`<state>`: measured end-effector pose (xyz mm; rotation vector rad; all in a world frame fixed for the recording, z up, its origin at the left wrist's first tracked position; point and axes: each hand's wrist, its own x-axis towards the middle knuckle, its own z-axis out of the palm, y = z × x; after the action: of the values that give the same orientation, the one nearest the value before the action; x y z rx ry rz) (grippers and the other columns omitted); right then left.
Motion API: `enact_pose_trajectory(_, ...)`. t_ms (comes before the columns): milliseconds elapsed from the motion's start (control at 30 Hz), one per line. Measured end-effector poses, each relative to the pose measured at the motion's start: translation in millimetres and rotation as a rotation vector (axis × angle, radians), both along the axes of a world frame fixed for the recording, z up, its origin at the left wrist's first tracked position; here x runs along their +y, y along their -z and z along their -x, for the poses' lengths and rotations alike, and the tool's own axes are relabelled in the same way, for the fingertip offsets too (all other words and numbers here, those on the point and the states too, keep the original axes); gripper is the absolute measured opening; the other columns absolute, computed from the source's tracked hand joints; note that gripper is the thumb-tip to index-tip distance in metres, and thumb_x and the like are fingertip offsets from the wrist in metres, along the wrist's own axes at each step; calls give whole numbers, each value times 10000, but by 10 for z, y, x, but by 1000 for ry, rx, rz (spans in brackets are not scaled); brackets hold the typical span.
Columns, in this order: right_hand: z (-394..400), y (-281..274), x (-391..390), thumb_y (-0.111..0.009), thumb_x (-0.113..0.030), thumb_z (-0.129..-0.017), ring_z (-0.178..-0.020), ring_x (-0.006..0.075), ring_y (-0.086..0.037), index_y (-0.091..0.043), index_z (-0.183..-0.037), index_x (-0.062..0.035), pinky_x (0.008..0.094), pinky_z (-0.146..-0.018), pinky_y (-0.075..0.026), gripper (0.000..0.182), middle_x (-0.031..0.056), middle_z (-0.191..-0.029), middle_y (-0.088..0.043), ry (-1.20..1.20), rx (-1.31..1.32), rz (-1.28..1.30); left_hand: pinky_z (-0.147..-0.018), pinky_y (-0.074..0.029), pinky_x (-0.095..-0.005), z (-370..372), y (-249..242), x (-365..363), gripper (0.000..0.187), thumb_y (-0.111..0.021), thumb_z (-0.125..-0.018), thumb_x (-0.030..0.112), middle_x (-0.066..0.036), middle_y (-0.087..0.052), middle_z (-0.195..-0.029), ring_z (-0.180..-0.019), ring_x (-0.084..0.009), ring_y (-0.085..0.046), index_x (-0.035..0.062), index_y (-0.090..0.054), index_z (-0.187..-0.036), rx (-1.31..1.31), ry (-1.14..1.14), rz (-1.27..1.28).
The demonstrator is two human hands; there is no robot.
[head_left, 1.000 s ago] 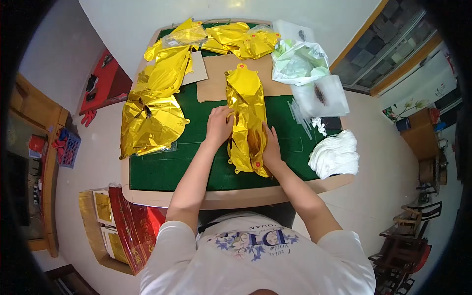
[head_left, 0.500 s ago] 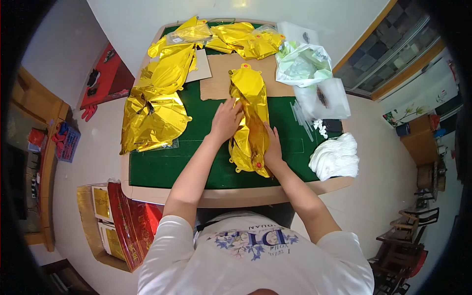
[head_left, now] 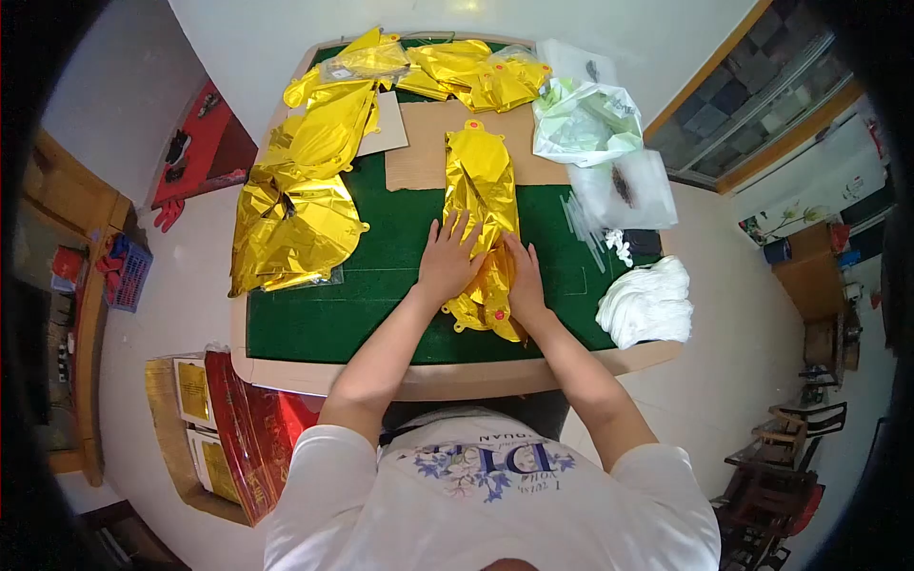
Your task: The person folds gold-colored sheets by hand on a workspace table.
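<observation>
A gold foil balloon [head_left: 481,181], folded into a long strip, lies lengthwise in front of me on the green table top [head_left: 390,305]. Its upper end, with a small tab and a red dot, rests on a cardboard sheet [head_left: 414,157]. My left hand [head_left: 449,259] lies flat across the strip's lower half, fingers stretched out and pointing up and right. Along the right edge of the foil sits my right hand [head_left: 526,284], fingers extended, its fingertips touching the edge. Part of the foil beneath both hands is hidden.
More gold foil balloons [head_left: 300,224] are spread on the left and along the back. To the right are a plastic bag [head_left: 588,122], clear plastic packaging [head_left: 624,190], thin translucent strips [head_left: 583,230] and a white cloth-like bundle [head_left: 645,303]. A cardboard box [head_left: 181,438] stands on the floor.
My left hand has moved down and flattened onto the foil, fingers now spread. The foil's left side lies flatter and narrower. My right hand stays at the right edge.
</observation>
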<state>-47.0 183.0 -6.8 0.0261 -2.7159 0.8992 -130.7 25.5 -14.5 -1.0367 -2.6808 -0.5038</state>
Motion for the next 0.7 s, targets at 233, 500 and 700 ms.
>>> enact_pose_trajectory(233, 230, -110, 193, -440, -74, -966, -1232, 293, -500, -506, -1272, 11, 313, -1035, -369, 325, 180, -1289, -541, 121, 144, 277, -1126, -184, -513, -1, 14, 4, 536, -461, -939, 415, -139, -347, -1475, -1387, -303, -270, 129, -436, -1392, -24, -6, 20)
enact_pose_trajectory(500, 180, -44, 164, -520, -141, -910, -1312, 292, -398, -498, -1300, -75, 519, -1080, -280, 396, 131, -1380, -453, -140, 70, -309, -1131, -188, -496, 2, 4, -3, 539, -488, -931, 401, -149, -343, -1473, -1394, -312, -256, 118, -439, -1387, -41, -4, -15)
enact_pose_trajectory(700, 179, -34, 141, -512, -138, -917, -1307, 291, -403, -508, -1294, -83, 511, -1088, -270, 381, 122, -1373, -464, -120, 73, -284, -1106, -243, -499, 339, -98, 26, 459, -537, -924, 286, -157, -380, -1438, -1375, -304, -291, 76, -480, -1328, -26, -29, -228)
